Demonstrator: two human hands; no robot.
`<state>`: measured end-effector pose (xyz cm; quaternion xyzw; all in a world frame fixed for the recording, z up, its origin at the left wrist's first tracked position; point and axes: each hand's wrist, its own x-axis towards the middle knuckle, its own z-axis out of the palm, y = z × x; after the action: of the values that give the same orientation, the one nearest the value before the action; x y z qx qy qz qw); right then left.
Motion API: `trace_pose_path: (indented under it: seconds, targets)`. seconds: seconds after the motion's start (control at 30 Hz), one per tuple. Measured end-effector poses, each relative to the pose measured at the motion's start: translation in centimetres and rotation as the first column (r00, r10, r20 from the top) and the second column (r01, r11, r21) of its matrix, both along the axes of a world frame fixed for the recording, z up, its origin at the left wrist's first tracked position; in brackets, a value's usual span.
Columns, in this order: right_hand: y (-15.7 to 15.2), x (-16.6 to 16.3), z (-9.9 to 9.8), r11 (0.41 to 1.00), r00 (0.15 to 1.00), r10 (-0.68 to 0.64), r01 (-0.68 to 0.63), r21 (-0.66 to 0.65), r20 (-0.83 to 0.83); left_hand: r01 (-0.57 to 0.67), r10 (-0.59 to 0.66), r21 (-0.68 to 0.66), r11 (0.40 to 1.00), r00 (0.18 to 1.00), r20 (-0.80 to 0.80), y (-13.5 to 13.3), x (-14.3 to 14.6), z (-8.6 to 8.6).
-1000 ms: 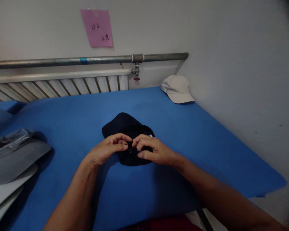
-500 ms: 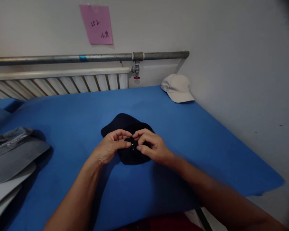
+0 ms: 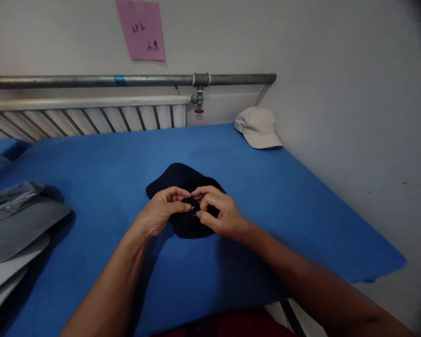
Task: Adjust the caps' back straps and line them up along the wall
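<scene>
Dark cap (image 3: 192,229) under left fingers (image 3: 179,207) and right fingers (image 3: 210,200), nearly closed, pinching its strap (image 3: 195,205).

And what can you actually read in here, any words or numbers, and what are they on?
"252": handwritten on the pink paper on the wall.
"小" and a second character, unclear: lower on that paper.
Grey cap at left: pale marks on its band, too small to read.
Dark cap: no readable text.
</scene>
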<state>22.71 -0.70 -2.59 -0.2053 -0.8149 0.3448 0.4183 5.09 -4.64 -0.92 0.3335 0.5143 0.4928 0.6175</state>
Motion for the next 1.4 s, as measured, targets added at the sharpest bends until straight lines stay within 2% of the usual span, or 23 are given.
trace_pose_path:
  seconds: [0.23,0.37,0.5,0.63,0.93,1.07,1.4]
  targets:
    - [-0.3,-0.3,-0.3,0.995,0.998,-0.063,0.061,0.075,0.016,0.005,-0.004,0.031,0.999,0.998,-0.055,-0.2,0.2,-0.3]
    - [-0.2,-0.3,-0.3,0.995,0.995,-0.078,0.073,0.071,0.067,0.004,0.0,0.043,0.999,0.997,-0.074,-0.3,0.2,-0.3]
    - [0.0,-0.1,-0.1,0.999,0.99,-0.042,0.042,0.003,0.135,0.003,0.0,0.042,0.999,0.998,-0.07,-0.3,0.2,-0.2]
    - [0.4,0.2,0.0,0.998,0.991,0.023,-0.016,-0.056,0.135,0.0,0.001,0.034,0.999,0.999,-0.048,-0.2,0.1,-0.2]
    - [0.9,1.7,1.2,0.999,0.994,0.048,-0.048,-0.005,0.099,-0.033,0.034,0.014,0.999,0.999,-0.026,-0.2,-0.1,0.1]
    - [0.8,1.5,0.9,0.998,0.987,0.061,-0.06,-0.009,0.152,-0.044,0.044,0.01,0.999,0.999,-0.018,-0.2,-0.1,0.0]
    - [1.0,1.6,0.8,0.998,0.987,0.035,-0.044,0.049,0.155,-0.043,0.044,0.022,0.999,0.999,-0.02,-0.2,-0.2,-0.2]
